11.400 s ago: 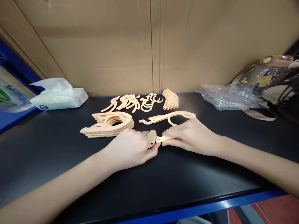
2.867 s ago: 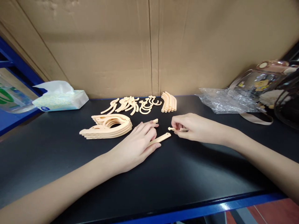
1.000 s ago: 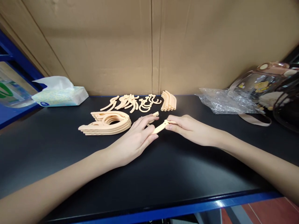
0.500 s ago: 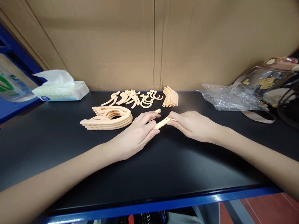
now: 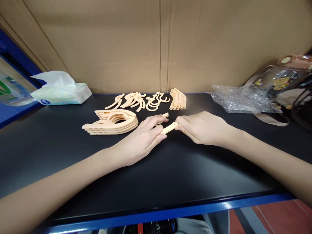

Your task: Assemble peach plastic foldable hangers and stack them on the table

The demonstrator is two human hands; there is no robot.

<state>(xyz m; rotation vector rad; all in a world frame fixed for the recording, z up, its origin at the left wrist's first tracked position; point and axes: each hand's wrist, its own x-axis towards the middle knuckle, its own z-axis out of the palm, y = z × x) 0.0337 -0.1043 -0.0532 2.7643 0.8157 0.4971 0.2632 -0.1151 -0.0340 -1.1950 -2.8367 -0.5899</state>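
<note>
Both hands rest low on the black table (image 5: 73,152), meeting near its middle. The left hand (image 5: 141,139) lies palm down with its fingers curled around a straight peach plastic bar (image 5: 169,128), which pokes out past the fingertips toward the right; a second short peach piece (image 5: 165,115) shows just beyond the index finger, though whether the hand grips it too is hard to tell. The right hand (image 5: 203,128) has thumb and fingertips pinched together on the far end of the same bar, where a small part seems to meet it; the joint itself is hidden by the fingers. Just left of the hands sits a stack of curved peach hanger pieces (image 5: 110,122). Farther back lie a loose cluster of hooks (image 5: 138,101) and a bundle of short curved strips (image 5: 178,99). A tissue pack (image 5: 60,92) sits at the far left, crumpled clear plastic (image 5: 240,100) at the right.
</note>
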